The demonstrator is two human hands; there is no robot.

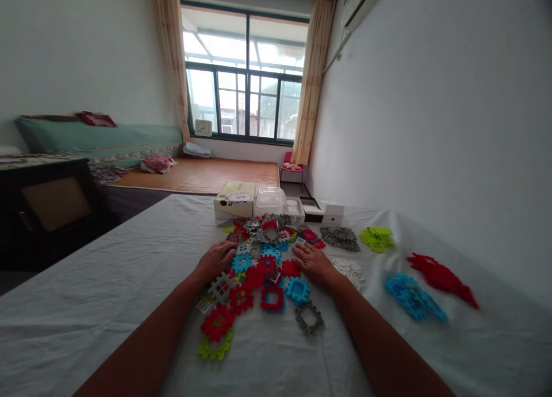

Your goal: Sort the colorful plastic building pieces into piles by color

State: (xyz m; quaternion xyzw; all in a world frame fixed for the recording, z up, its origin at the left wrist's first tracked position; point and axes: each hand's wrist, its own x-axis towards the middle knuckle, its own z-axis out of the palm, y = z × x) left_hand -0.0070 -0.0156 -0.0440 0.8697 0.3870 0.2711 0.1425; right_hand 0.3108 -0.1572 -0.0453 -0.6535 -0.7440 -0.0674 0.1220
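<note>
Both hands are resting palm-down on a heap of plastic tiles (259,259) in the middle of a table covered with a white cloth (107,282). The heap is stretching from near to far, its long axis leaning slightly right as it goes back. The near end is trailing off into single tiles, and the far end is reaching almost to the boxes at the table's far edge.

The left hand (214,260) is lying on the left side of the heap with its fingers stretched out towards the right, over a blue and a white tile. They are not closing around anything. The right hand (313,263) is lying on the right side, with its fingers spread apart and pointing far-left, flat on the tiles and gripping nothing.

At the near end a yellow-green tile (211,348) is lying flat just behind a red tile (218,322). A grey frame tile (309,318) is sitting alone just near of the right wrist.

Piles sorted by colour are lying right of the heap. A grey pile (340,237) and a green pile (377,238) are far, and a white pile (350,270) is just beside the right hand. A blue pile (411,296) and a red pile (442,277) are well apart to the right, both running far-left to near-right.

A cardboard box (236,200), a clear tub (269,200) and a white box (333,213) are standing in a row at the far edge.
</note>
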